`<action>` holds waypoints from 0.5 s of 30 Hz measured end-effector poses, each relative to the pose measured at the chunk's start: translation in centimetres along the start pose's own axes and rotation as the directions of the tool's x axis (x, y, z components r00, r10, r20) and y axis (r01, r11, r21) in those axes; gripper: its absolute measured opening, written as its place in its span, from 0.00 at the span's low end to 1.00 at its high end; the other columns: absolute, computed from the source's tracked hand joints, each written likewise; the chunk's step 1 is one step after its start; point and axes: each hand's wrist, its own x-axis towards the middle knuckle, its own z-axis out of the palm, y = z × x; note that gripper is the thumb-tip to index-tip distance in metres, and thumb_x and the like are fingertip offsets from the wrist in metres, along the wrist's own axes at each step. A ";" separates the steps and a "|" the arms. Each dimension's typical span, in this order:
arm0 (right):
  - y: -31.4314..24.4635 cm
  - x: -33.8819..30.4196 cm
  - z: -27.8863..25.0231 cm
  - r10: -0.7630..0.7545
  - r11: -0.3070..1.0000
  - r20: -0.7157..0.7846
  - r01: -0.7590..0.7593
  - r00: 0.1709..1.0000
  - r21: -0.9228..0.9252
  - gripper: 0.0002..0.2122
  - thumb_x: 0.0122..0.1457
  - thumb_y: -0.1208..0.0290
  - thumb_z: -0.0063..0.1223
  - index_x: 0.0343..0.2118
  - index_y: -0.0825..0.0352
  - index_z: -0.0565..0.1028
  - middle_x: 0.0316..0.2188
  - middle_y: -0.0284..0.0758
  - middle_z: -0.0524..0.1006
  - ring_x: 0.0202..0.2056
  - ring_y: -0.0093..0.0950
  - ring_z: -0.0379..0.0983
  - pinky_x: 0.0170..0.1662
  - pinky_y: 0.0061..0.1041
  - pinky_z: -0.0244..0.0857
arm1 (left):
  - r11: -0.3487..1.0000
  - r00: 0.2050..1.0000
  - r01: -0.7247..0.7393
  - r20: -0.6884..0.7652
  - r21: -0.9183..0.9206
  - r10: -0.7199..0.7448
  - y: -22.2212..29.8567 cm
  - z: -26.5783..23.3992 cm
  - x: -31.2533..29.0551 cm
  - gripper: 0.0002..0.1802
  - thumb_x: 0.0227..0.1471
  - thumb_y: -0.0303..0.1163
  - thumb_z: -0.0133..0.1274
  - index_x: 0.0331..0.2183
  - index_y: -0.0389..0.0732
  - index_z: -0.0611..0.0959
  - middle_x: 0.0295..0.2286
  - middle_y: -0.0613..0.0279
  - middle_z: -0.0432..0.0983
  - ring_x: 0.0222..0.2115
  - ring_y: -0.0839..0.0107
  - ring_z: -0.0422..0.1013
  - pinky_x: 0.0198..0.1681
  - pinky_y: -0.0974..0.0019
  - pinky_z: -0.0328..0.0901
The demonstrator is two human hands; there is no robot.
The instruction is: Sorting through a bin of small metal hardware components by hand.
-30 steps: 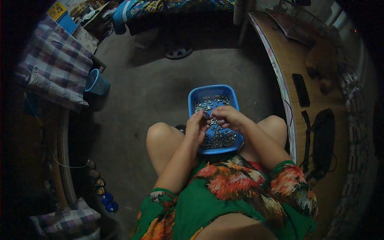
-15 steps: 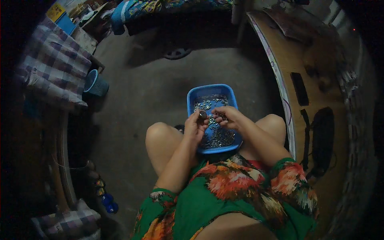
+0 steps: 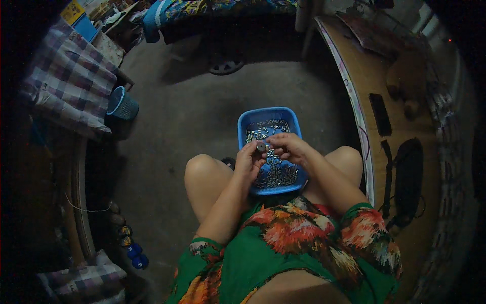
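Note:
A blue plastic basket (image 3: 241, 124) sits between my knees, its bottom strewn with several small shiny metal cylinders (image 3: 276, 176). Above it, my left hand (image 3: 249, 161) is closed round a dark round metal piece (image 3: 261, 147) with a small hole in its face. My right hand (image 3: 293, 148) comes in from the right, fingers curled, with thumb and fingertips pinched beside that round piece. Whatever lies in the right fingers is too small and shaded to make out.
A wooden surface (image 3: 405, 121) on the right bears a dark phone-like slab (image 3: 379, 114) and a black bag (image 3: 409, 172). At left stand a blue mesh bin (image 3: 122, 104) and checked cloth (image 3: 76, 76). Blue round objects (image 3: 136, 256) lie on the floor at lower left.
My right fingertips have moved left, up to the round metal piece. The left hand has shifted slightly right and turned the piece's face more into view.

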 end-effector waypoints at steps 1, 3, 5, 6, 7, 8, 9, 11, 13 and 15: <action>-0.1 0.0 0.1 -0.006 1.000 -0.021 0.006 1.000 0.010 0.09 0.53 0.72 0.45 0.36 0.69 0.67 0.22 0.31 0.68 0.16 0.13 0.56 0.12 0.07 0.46 | 1.000 1.000 0.000 -0.001 0.001 0.000 0.1 0.1 -0.1 0.14 0.51 0.40 0.42 0.32 0.38 0.72 0.24 0.60 0.70 0.19 0.74 0.65 0.19 0.75 0.60; -0.3 -0.1 0.4 -0.001 1.000 -0.023 0.001 1.000 -0.008 0.09 0.53 0.73 0.44 0.36 0.70 0.66 0.22 0.32 0.68 0.16 0.13 0.57 0.12 0.07 0.46 | 1.000 1.000 0.004 0.002 0.014 -0.004 0.2 0.2 -0.2 0.14 0.51 0.39 0.42 0.32 0.38 0.72 0.24 0.59 0.71 0.19 0.74 0.65 0.19 0.76 0.61; -0.4 -0.1 0.3 0.002 1.000 -0.027 -0.002 1.000 -0.029 0.09 0.53 0.74 0.43 0.37 0.70 0.65 0.23 0.33 0.69 0.16 0.13 0.57 0.12 0.07 0.47 | 1.000 1.000 0.003 0.015 0.007 -0.003 0.2 0.3 -0.2 0.14 0.51 0.39 0.42 0.32 0.38 0.72 0.25 0.59 0.71 0.20 0.75 0.65 0.19 0.76 0.61; -0.3 -0.1 0.0 -0.014 1.000 -0.010 0.013 1.000 -0.019 0.10 0.52 0.75 0.43 0.37 0.71 0.65 0.24 0.33 0.70 0.16 0.13 0.57 0.12 0.07 0.47 | 1.000 1.000 0.002 0.027 0.000 -0.002 0.2 0.3 -0.2 0.14 0.51 0.39 0.42 0.32 0.38 0.72 0.25 0.59 0.71 0.20 0.75 0.65 0.19 0.76 0.61; -0.3 -0.1 0.1 -0.028 1.000 0.007 0.028 1.000 -0.009 0.10 0.51 0.76 0.43 0.37 0.71 0.64 0.24 0.34 0.70 0.16 0.13 0.58 0.12 0.08 0.48 | 1.000 1.000 0.002 0.026 0.000 -0.002 0.2 0.3 -0.2 0.14 0.51 0.39 0.42 0.32 0.38 0.72 0.25 0.59 0.71 0.20 0.75 0.65 0.19 0.76 0.61; -0.3 -0.2 0.2 -0.028 1.000 0.008 0.028 1.000 -0.009 0.10 0.51 0.76 0.43 0.37 0.71 0.64 0.24 0.34 0.70 0.16 0.13 0.58 0.12 0.08 0.48 | 1.000 1.000 0.003 0.013 0.004 -0.003 0.2 0.4 -0.3 0.14 0.51 0.39 0.42 0.32 0.38 0.72 0.25 0.59 0.72 0.20 0.75 0.65 0.19 0.76 0.61; -0.4 -0.3 0.3 -0.031 0.999 -0.002 0.031 1.000 -0.022 0.10 0.51 0.76 0.44 0.37 0.71 0.64 0.24 0.34 0.70 0.16 0.13 0.58 0.12 0.08 0.48 | 1.000 1.000 0.004 -0.001 0.007 -0.004 0.2 0.4 -0.3 0.14 0.51 0.39 0.42 0.32 0.38 0.72 0.25 0.59 0.72 0.20 0.75 0.65 0.19 0.77 0.61; -0.4 -0.4 0.4 -0.035 0.999 -0.011 0.034 0.999 -0.037 0.10 0.51 0.76 0.44 0.36 0.71 0.64 0.24 0.34 0.70 0.16 0.13 0.59 0.12 0.08 0.48 | 1.000 1.000 0.008 0.007 0.009 -0.008 0.3 0.6 -0.4 0.14 0.51 0.39 0.42 0.32 0.38 0.72 0.25 0.59 0.72 0.20 0.75 0.65 0.19 0.76 0.61; -0.4 -0.4 0.3 -0.063 0.998 0.029 0.063 0.998 -0.027 0.09 0.51 0.76 0.45 0.36 0.70 0.64 0.24 0.33 0.70 0.16 0.13 0.59 0.12 0.07 0.48 | 1.000 1.000 0.012 0.014 0.010 -0.012 0.3 0.6 -0.4 0.14 0.51 0.39 0.42 0.32 0.38 0.72 0.26 0.59 0.72 0.20 0.75 0.65 0.19 0.76 0.61; -0.4 -0.5 0.5 -0.075 0.996 0.022 0.075 0.997 -0.036 0.09 0.51 0.75 0.46 0.35 0.69 0.65 0.23 0.33 0.70 0.15 0.13 0.59 0.12 0.07 0.48 | 1.000 1.000 0.010 0.014 0.026 -0.011 0.2 0.5 -0.3 0.14 0.51 0.39 0.42 0.32 0.38 0.72 0.26 0.59 0.72 0.20 0.76 0.65 0.19 0.76 0.61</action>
